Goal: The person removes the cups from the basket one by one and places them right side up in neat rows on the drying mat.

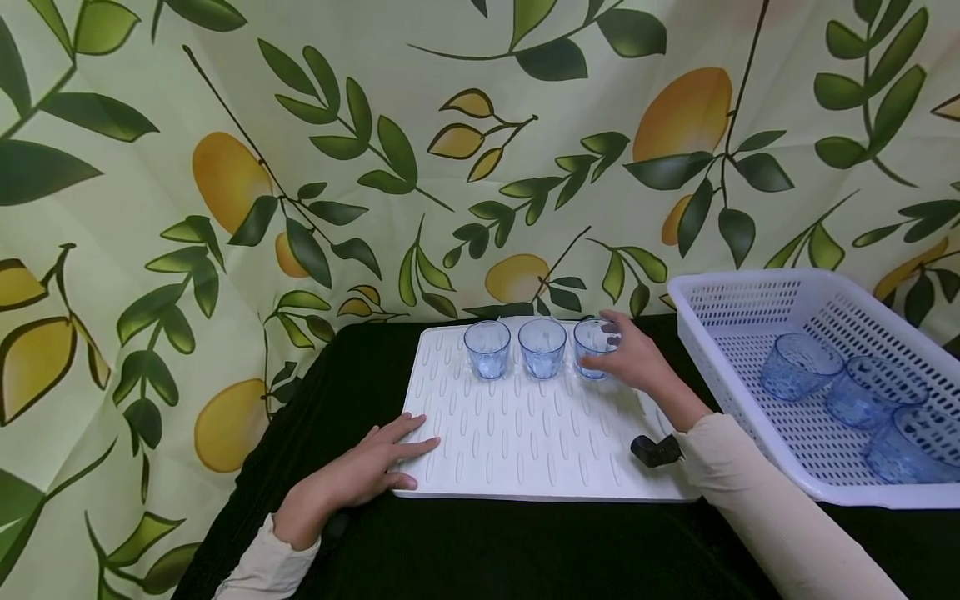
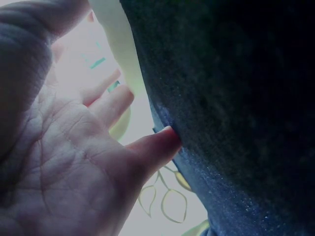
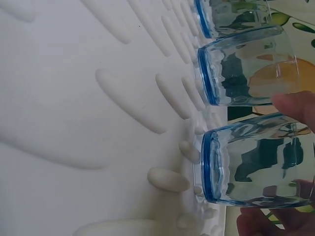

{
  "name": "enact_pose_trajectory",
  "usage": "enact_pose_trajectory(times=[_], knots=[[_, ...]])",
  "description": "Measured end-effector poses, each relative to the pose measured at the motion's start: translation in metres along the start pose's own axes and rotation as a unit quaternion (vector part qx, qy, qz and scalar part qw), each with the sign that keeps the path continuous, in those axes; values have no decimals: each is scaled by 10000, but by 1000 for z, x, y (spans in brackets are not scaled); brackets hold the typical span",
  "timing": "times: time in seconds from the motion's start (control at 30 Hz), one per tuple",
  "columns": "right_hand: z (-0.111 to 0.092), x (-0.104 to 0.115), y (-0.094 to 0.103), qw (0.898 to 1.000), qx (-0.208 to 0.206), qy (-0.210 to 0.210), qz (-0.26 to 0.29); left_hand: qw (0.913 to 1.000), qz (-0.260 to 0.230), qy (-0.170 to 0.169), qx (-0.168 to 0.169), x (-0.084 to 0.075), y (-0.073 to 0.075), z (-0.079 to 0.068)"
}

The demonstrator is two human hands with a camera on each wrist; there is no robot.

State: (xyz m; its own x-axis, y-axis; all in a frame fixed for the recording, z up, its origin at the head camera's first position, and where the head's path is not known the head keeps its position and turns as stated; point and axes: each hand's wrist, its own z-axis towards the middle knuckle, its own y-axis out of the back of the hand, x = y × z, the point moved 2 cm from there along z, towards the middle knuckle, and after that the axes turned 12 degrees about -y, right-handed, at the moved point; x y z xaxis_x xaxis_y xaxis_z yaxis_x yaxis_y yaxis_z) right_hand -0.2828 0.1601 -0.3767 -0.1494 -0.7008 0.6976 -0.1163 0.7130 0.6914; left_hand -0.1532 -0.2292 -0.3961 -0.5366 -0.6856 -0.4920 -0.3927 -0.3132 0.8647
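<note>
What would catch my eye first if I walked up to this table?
Probably the row of three blue glasses at the far edge of the white ribbed mat, with the right hand gripping the rightmost glass. Next, the white basket on the right holding three more blue glasses, and the big lemon-print curtain behind everything. The left hand rests flat on the mat's near-left corner.

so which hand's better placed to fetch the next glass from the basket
Right. The right hand grips the third glass beside the basket; the left hand lies flat on the tray's far edge.
</note>
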Motion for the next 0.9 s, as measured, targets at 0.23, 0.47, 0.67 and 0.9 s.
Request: enact_pose_trajectory(times=[0.23,0.47,0.67,0.9], knots=[[-11,2,6,9992,-285,259,-103,10000,77,-51,21,0,3,-1],[-48,12,12,9962,-564,651,-153,9999,112,-27,14,1,4,-3],[-89,14,26,9928,-689,952,-219,10000,45,-77,23,1,3,-5],[-123,4,51,9858,-977,1227,-603,9999,84,-61,14,2,1,-7]])
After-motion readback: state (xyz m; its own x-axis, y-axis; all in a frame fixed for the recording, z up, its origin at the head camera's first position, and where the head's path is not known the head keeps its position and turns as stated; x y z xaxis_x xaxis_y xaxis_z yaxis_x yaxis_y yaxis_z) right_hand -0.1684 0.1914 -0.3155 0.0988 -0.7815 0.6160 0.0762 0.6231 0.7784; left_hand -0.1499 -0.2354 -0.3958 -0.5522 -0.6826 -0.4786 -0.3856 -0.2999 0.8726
